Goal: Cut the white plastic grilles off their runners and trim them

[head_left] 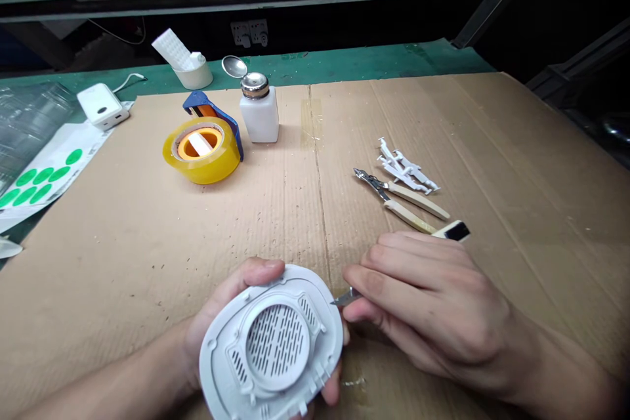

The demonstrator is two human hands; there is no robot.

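Note:
My left hand (236, 292) is closed around a white oval plastic cover (224, 367), thumb on its upper rim and fingertips showing at its lower right. The cover's ribbed inner side faces up, with a round slotted grille in the middle. In my right hand (423, 302) is a small craft knife (348, 296), gripped near the blade. Its pointed tip is at the cover's right edge; whether it touches cannot be made out. Most of the knife's handle is hidden by my fingers. Just beyond that hand lie side cutters (403, 200) with cream handles.
White plastic sprue pieces (406, 167) lie beside the cutters. Farther back stand a yellow tape roll (201, 167) on a blue dispenser and a white pump bottle (260, 115), lid raised. A sheet with green stickers (42, 175) is at left. Cardboard (275, 210) covers the green table.

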